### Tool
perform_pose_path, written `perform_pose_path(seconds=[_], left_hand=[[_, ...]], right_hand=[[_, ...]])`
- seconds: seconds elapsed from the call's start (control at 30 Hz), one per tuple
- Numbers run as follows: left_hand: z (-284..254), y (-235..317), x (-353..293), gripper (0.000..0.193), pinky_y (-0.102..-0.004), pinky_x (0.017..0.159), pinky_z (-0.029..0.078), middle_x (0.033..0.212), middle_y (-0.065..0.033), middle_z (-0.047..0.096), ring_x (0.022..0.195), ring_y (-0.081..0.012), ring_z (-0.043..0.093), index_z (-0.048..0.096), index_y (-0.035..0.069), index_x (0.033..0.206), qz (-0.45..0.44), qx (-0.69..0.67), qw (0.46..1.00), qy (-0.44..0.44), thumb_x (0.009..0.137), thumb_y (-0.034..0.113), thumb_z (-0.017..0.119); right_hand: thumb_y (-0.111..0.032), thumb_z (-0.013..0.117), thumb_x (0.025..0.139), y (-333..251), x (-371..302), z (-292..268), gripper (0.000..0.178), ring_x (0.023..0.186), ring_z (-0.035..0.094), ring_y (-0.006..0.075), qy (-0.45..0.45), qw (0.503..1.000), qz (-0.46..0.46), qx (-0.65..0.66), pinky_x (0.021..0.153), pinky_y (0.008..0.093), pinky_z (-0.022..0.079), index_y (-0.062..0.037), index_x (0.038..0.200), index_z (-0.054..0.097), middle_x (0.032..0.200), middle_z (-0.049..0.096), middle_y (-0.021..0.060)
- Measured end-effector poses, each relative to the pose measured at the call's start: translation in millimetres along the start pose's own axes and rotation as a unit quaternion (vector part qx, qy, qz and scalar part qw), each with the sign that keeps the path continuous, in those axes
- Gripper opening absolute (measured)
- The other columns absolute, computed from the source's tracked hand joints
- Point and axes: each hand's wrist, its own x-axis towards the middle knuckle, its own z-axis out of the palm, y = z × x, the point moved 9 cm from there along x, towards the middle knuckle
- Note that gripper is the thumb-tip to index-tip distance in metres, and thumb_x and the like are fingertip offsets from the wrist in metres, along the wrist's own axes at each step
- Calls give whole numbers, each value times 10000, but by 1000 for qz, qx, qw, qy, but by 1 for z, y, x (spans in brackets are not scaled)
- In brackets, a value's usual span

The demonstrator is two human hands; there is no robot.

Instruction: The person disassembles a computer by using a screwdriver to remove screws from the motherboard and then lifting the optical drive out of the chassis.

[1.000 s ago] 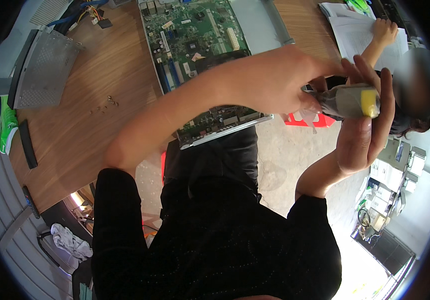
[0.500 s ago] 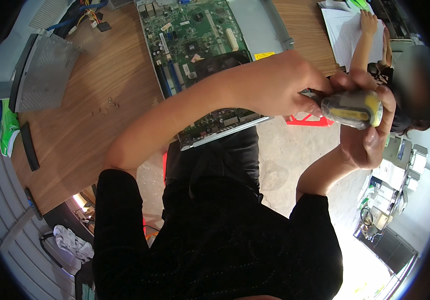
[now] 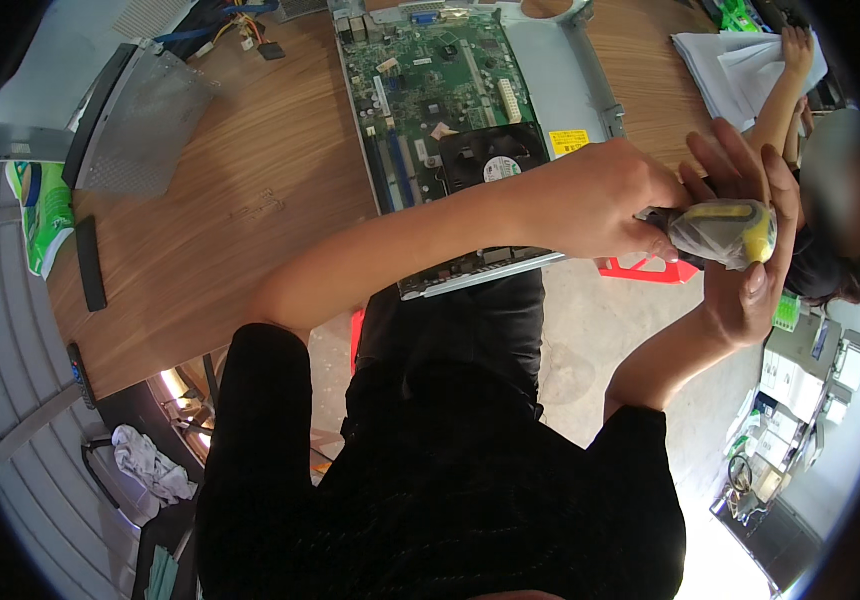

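Off the right side of the bench I hold a screwdriver [image 3: 715,230], its fat grey and yellow handle looking wrapped in clear plastic. My left hand [image 3: 625,205] reaches across and pinches its dark front end; the tip is hidden. Around the yellow butt end curls my right hand [image 3: 740,290], thumb below, some fingers stretched upward. Under my left forearm lies an opened computer case [image 3: 560,75] with a green motherboard [image 3: 420,85]. A black cooling fan [image 3: 465,155] sits on the board, partly covered by my arm.
Small screws [image 3: 268,203] lie on the wooden bench [image 3: 220,260]. A perforated metal panel [image 3: 145,130] and a black strip [image 3: 91,262] are at the left. Loose cables [image 3: 250,25] lie at the back. A co-worker's arm [image 3: 780,95] rests on papers [image 3: 720,70] at the right.
The view has shifted, so the bench and case appear farther right and lower. My right fingers have loosened and straightened upward around the screwdriver handle. My left hand keeps its pinch.
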Motion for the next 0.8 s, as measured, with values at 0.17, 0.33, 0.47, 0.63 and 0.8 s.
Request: perform_pose_path(seconds=[0.17,0.33,0.47,0.63,0.8], left_hand=[[-1,-4,-1,417,-406,801,555,1012,-180,733,916,-358,710,705,18,1175,-35,-24,999,-34,806,170,827],[-10,-6,0,476,-381,865,556,1056,-186,737,986,-345,716,693,13,1219,-42,-30,998,-29,801,185,841],[-13,4,0,491,-384,896,552,1078,-188,736,1022,-338,713,693,9,1221,-34,11,999,-13,789,183,850],[-25,11,-3,445,-387,885,553,1085,-186,732,1028,-335,713,709,5,1182,-27,53,998,1,793,173,845],[-67,45,-11,333,-347,882,547,1086,-143,743,1008,-263,720,726,9,1138,44,197,978,45,838,130,806]], right_hand=[[-418,748,917,23,-9,2,910,1234,606,427,-104,986,88,100,1106,527,452,82,1524,288,1356,528,356],[-379,750,908,11,-6,13,704,969,703,283,70,996,46,-23,878,394,578,106,1358,509,1105,687,248],[-259,720,928,-4,-13,23,526,933,694,240,171,980,48,-86,861,349,572,79,1296,557,1040,707,210],[-194,665,976,-9,-15,31,427,901,693,213,213,965,19,-153,877,333,549,68,1293,550,987,714,176],[-249,713,956,-1,-16,29,517,866,696,220,165,982,-68,-55,906,356,529,58,1324,520,947,706,170]])
